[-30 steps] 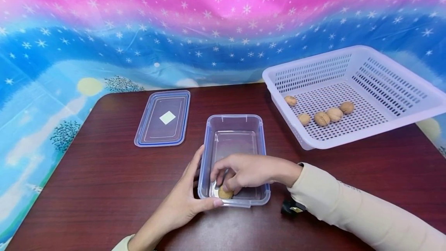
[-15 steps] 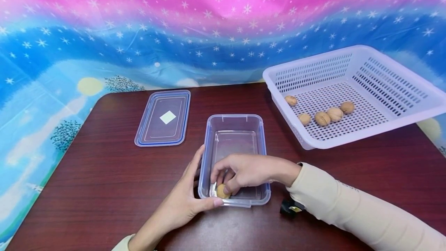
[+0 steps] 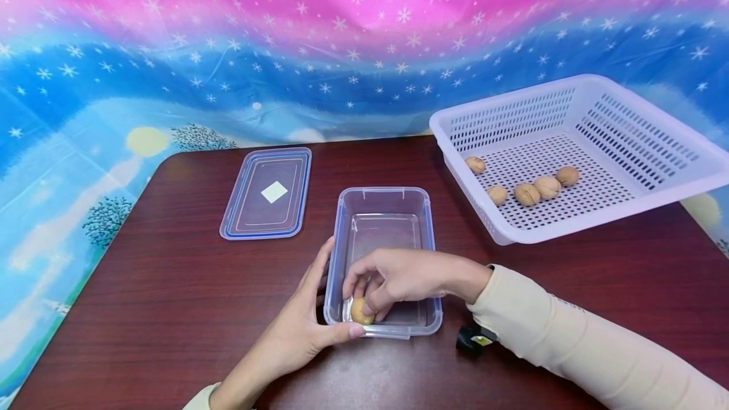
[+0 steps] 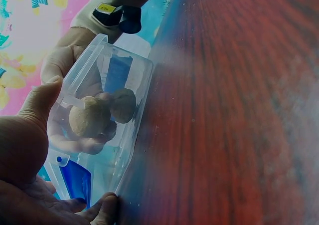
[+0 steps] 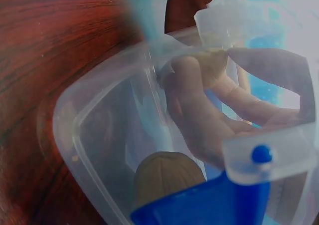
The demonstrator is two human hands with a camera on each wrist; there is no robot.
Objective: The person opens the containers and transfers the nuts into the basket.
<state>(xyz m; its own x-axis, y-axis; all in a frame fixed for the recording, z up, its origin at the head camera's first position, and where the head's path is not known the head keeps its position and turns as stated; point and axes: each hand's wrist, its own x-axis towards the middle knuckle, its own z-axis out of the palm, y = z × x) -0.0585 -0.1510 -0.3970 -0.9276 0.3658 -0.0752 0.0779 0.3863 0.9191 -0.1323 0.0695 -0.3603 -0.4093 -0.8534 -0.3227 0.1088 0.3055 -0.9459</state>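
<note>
A clear plastic food container (image 3: 383, 233) stands on the table with its open top up. My left hand (image 3: 304, 321) grips its near left corner, thumb over the rim and fingers along the outer side. Inside, my right hand (image 3: 401, 276) pinches a walnut (image 3: 361, 312) between thumb and fingers close to that corner. Through the wall, the left wrist view shows the pinched walnut (image 4: 89, 119) and a second walnut (image 4: 124, 105) low in the container. This second walnut (image 5: 168, 177) also appears in the right wrist view behind a blue clip; the right hand hides it in the head view.
To the left lies the container's flat lid (image 3: 264, 214) with a white diamond sticker. A white perforated basket (image 3: 621, 182) at the right holds several walnuts (image 3: 526, 194). A patterned cloth (image 3: 342, 49) hangs behind the dark red wooden table (image 3: 171, 283).
The pinched walnut has shifted slightly left toward the container's near left corner, with the right fingers following. The left hand and the container have stayed in place.
</note>
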